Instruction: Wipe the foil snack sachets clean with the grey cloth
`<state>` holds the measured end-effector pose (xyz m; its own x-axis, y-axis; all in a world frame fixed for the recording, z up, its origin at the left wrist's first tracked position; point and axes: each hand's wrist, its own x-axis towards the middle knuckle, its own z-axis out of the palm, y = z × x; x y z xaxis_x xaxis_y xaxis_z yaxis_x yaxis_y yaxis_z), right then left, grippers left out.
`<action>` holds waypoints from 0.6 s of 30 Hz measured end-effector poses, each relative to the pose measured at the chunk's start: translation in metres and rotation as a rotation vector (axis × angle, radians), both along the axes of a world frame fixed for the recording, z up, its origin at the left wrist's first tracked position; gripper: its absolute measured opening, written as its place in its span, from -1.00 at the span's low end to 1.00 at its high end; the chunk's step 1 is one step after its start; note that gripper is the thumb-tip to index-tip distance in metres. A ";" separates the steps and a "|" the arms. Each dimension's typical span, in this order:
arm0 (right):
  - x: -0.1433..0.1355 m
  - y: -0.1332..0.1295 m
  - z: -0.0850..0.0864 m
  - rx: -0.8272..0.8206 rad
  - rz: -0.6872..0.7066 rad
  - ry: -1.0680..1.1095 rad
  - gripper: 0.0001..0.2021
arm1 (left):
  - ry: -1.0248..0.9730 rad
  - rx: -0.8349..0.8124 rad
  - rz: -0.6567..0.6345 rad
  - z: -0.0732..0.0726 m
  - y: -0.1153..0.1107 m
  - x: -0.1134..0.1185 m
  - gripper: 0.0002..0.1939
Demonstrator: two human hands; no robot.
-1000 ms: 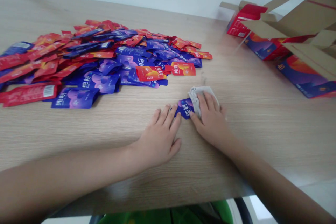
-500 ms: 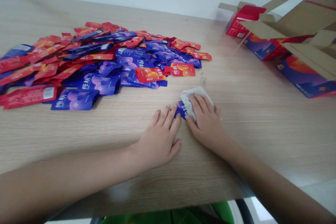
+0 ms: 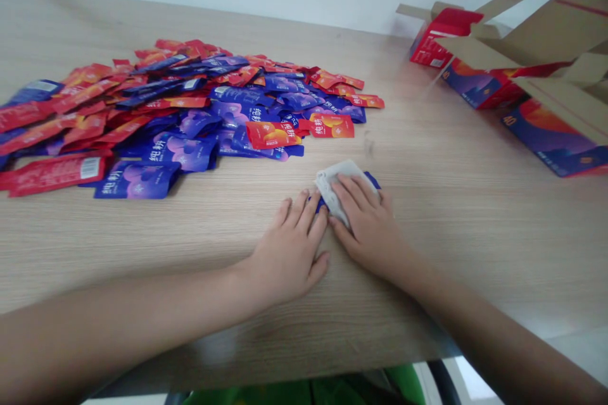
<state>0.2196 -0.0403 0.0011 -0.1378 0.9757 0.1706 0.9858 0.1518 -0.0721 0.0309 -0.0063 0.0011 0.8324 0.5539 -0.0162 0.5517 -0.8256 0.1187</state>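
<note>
A folded white cloth (image 3: 327, 186) lies over a blue packet (image 3: 373, 180), whose edges show at the cloth's left and upper right. My right hand (image 3: 363, 221) rests flat on the cloth, fingers spread and pressing it down. My left hand (image 3: 294, 247) lies with fingers apart, its fingertips on the packet's left end. Up and to the left spreads a heap of red and blue packets (image 3: 185, 149), one red packet (image 3: 273, 135) near its right side.
Open cardboard boxes with red and blue printing stand at the right, among them a small red box (image 3: 434, 44) and a larger blue box (image 3: 546, 136). The wooden table (image 3: 190, 348) ends at a near edge, with green fabric (image 3: 285, 393) below it.
My right hand and the white cloth have slid a little left over the blue packet, uncovering its upper right corner. My left hand stays in place.
</note>
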 end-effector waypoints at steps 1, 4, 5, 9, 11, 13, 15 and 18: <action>-0.002 -0.001 0.001 -0.013 0.045 0.005 -0.47 | -0.002 0.001 0.000 0.000 0.000 0.000 -0.33; 0.007 0.002 0.001 -0.016 -0.022 0.024 -0.48 | -0.002 0.000 0.004 0.000 0.000 0.000 -0.31; 0.013 0.004 0.000 -0.004 -0.092 0.029 -0.47 | 0.001 -0.003 0.005 0.000 0.000 0.001 -0.30; 0.022 0.007 -0.005 0.041 -0.257 0.025 -0.45 | 0.017 -0.012 0.008 0.001 0.000 0.000 -0.29; 0.009 0.004 -0.005 0.043 -0.193 0.006 -0.44 | 0.011 -0.011 0.005 0.001 0.000 0.000 -0.30; -0.006 -0.001 -0.003 0.024 -0.066 -0.006 -0.45 | -0.001 -0.007 0.002 0.001 0.000 0.000 -0.31; -0.014 -0.003 0.000 0.001 0.026 -0.006 -0.45 | -0.009 -0.004 0.002 0.000 0.000 0.000 -0.33; 0.001 0.001 0.001 -0.003 -0.023 0.010 -0.46 | -0.008 -0.007 0.004 0.001 0.000 0.000 -0.31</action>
